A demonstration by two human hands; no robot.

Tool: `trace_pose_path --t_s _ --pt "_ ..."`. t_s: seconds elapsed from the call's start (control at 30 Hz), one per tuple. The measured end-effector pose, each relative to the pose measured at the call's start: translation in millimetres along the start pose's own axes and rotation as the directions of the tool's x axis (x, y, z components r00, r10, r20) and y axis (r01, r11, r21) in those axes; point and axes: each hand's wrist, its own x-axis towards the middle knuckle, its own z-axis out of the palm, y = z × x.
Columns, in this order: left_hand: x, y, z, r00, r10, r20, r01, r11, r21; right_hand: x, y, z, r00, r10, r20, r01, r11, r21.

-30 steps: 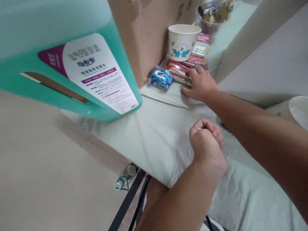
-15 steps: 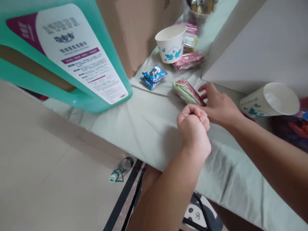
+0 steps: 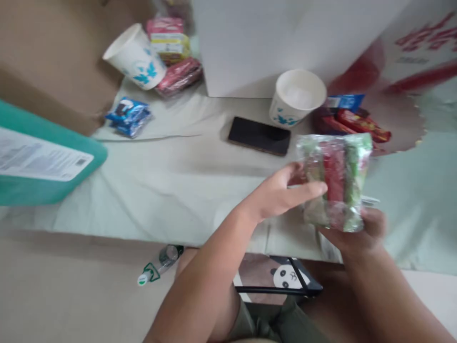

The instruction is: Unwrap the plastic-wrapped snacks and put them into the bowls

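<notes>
A clear plastic-wrapped pack [image 3: 334,183] with a red strip between green ones is held up over the table's front part. My left hand [image 3: 285,190] pinches its left side, thumb across the front and the fingers partly behind. From below and the right, my right hand [image 3: 367,231] grips the lower right corner; some of its fingers are hidden behind the pack. Just beyond lie a black phone [image 3: 260,136] and a white paper cup [image 3: 294,102] with blue leaves.
Red and blue snack packets [image 3: 360,126] lie on a round tray [image 3: 410,128] at right. Blue packets [image 3: 129,116], a tilted paper cup [image 3: 139,62] and a pink pack [image 3: 180,76] sit back left. A green jug [image 3: 82,143] stands left; a bottle [image 3: 160,264] lies on the floor.
The red and green pack has left the cloth and is raised in both hands. My left hand has opened from a fist onto it. The view has swung right, showing the phone and tray.
</notes>
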Motion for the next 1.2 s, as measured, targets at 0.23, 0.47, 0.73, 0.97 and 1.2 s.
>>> trace_pose_path --t_s 0.23,0.47,0.73,0.97,1.2 --pt "22 -31 27 1.0 -0.011 0.007 0.011 1.0 0.003 7 7 -43 0.944 -0.324 -0.056 0.281 0.883 -0.375" --pt "42 -42 32 0.989 0.058 -0.138 -0.049 0.997 0.067 29 26 -84 0.831 -0.556 -0.025 0.242 0.401 -0.884" --pt "43 -50 36 0.975 0.115 -0.189 -0.091 0.987 0.131 13 3 -81 0.933 -0.345 -0.1 0.204 0.738 -0.643" --pt "42 -64 28 0.969 0.171 -0.178 -0.111 0.947 0.302 -1 -13 -54 0.947 -0.321 0.014 0.313 0.91 -0.274" --pt "41 -67 27 0.978 0.204 -0.043 -0.185 0.943 0.276 2 -11 -30 0.967 -0.074 0.245 0.011 0.969 0.247"
